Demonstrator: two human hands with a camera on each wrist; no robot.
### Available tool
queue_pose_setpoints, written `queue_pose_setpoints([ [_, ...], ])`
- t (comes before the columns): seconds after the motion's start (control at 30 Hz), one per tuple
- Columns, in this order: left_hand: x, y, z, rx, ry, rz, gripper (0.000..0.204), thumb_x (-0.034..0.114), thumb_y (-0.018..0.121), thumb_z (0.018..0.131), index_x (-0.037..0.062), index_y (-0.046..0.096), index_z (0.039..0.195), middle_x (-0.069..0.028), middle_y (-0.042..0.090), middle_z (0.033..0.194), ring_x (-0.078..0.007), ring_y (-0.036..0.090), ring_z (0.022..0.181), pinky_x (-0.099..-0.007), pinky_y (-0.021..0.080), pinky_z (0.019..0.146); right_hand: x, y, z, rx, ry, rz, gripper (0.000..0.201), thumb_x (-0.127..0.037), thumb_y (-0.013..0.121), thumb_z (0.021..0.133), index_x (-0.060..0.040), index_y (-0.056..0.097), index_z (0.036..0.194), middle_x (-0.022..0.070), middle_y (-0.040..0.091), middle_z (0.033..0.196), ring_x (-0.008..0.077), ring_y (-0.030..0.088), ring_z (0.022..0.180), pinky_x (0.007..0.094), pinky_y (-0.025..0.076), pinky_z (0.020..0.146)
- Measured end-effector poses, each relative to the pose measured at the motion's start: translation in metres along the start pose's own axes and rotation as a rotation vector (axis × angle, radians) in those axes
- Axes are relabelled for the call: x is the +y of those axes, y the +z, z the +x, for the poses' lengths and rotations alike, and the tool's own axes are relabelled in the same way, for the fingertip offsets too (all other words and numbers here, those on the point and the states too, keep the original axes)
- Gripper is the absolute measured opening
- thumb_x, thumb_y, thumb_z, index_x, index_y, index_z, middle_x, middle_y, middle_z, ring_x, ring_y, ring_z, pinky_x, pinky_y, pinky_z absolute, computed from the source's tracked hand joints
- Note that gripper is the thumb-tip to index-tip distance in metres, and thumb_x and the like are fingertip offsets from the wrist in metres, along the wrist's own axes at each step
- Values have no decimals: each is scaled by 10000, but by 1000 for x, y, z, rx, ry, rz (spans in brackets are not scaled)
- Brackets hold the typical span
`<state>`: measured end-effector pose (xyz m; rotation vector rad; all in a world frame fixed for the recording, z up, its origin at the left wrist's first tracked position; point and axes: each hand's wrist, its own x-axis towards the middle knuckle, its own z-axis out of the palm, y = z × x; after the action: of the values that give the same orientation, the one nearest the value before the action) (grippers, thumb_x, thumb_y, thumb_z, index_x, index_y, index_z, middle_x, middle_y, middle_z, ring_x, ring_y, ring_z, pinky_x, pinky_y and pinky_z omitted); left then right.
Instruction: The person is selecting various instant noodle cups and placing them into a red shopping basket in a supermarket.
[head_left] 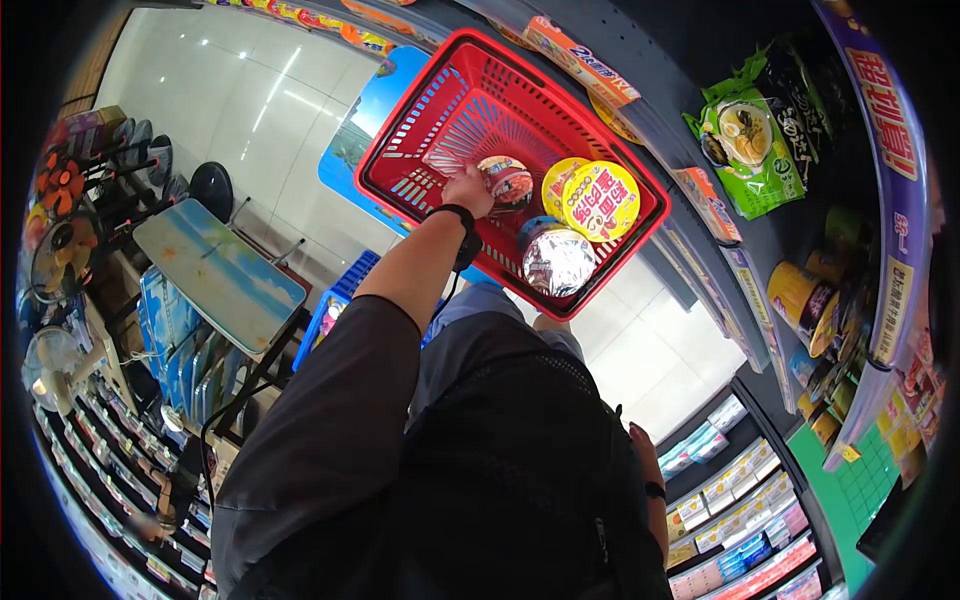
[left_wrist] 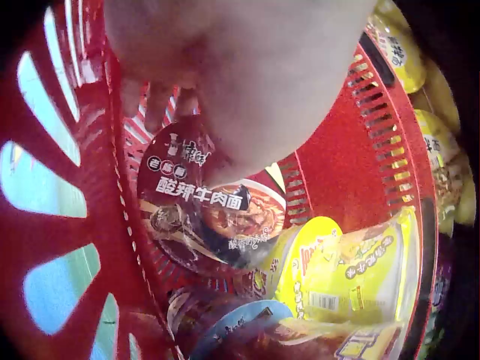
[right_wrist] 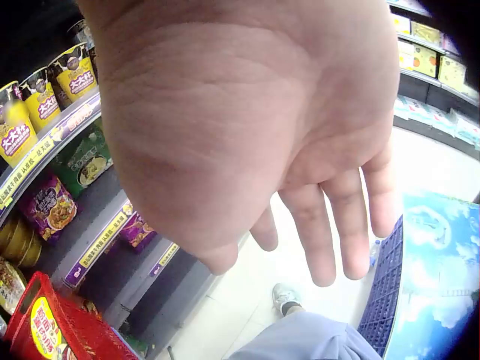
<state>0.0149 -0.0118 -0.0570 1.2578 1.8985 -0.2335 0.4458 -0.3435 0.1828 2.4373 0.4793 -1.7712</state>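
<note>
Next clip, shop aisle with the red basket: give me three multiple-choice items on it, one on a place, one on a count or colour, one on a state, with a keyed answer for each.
1. Where is the left hand?
A. inside the red basket
B. on a shelf
C. at the person's side

2. How many noodle bowls show in the basket in the head view?
A. one
B. four
C. seven

3. How are the fingers of the right hand?
A. curled round a bowl
B. straight and holding nothing
C. pinching a bag

Answers:
1. A, the hand reaches over the rim to the dark-lidded bowl.
2. B, dark-lidded, two yellow-lidded, one foil-topped.
3. B, the wrist view shows spread fingers over bare floor.
</note>
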Motion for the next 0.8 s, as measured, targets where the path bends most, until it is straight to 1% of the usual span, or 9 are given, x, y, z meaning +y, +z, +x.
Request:
queue_pose_setpoints([
  [0.07, 5, -7, -4, -94, -46, 8, 552, 306, 595, 784, 9, 459, 1228, -214, 523, 1248, -336, 469, 1212, -462, 367, 994, -4, 0, 0, -5, -91, -50, 506, -351, 423, 952, -62, 350, 1361, 192, 607, 1073, 290, 602, 964, 396, 475, 836],
  [0.23, 7, -26, -27, -433, -40, 132, 528, 295, 539, 795, 22, 486, 1245, -180, 500, 1304, -325, 422, 1264, -481, 260, 1057, -24, 4, -5, -28, -1, -21, 481, -361, 438, 946, -99, 385, 1344, 171, 622, 1056, 261, 602, 943, 380, 473, 816],
  [0.27, 0, -13, -21, -370, -55, 107, 571, 292, 530, 794, 4, 446, 1280, -189, 501, 1299, -325, 418, 1267, -488, 224, 1074, -6, -1, 12, -35, -26, 22, 478, -370, 448, 943, -114, 389, 1343, 165, 629, 1048, 251, 603, 928, 374, 474, 803],
  [0.3, 2, -12, -31, -232, -62, 58, 574, 286, 526, 786, -13, 434, 1267, -188, 516, 1279, -331, 447, 1239, -488, 265, 1055, -10, -2, 15, -54, -40, -22, 484, -373, 452, 942, -112, 385, 1344, 162, 631, 1050, 249, 605, 925, 373, 475, 801],
  [0.37, 3, -20, -46, -147, -36, 44, 590, 332, 554, 777, -4, 434, 1247, -191, 540, 1236, -342, 493, 1186, -486, 343, 1004, -16, -5, 24, -82, -31, -80, 489, -375, 457, 942, -108, 382, 1346, 157, 635, 1053, 246, 609, 921, 370, 478, 794],
  [0.5, -25, 4, -61, 379, 335, -154, 389, 268, 623, 786, 27, 551, 1082, -185, 613, 1009, -355, 583, 964, -439, 474, 811, -4, -18, 77, -106, -56, 19, 466, -353, 466, 944, -110, 393, 1335, 126, 653, 1016, 221, 634, 837, 353, 493, 741],
  [0.57, -25, -7, -91, 548, 480, -263, 273, 182, 641, 756, 42, 552, 973, -183, 594, 973, -363, 579, 909, -450, 461, 788, -9, -24, 94, -149, -98, 33, 462, -341, 486, 938, -110, 401, 1328, 116, 656, 1000, 210, 636, 825, 340, 491, 724],
  [0.7, -37, -5, -150, 489, 478, -346, 164, 109, 634, 762, 55, 550, 892, -140, 608, 838, -318, 597, 802, -408, 476, 683, -44, -43, 90, -145, -273, 11, 440, -324, 514, 923, -91, 450, 1291, 97, 655, 982, 190, 630, 820, 319, 483, 709],
  [0.8, -56, 25, -188, 304, 310, -249, 203, 196, 620, 790, 42, 557, 906, -150, 613, 794, -312, 605, 767, -392, 485, 686, -66, -72, 66, -108, -494, 56, 429, -306, 525, 918, -86, 468, 1282, 71, 652, 987, 175, 619, 859, 303, 467, 741],
])
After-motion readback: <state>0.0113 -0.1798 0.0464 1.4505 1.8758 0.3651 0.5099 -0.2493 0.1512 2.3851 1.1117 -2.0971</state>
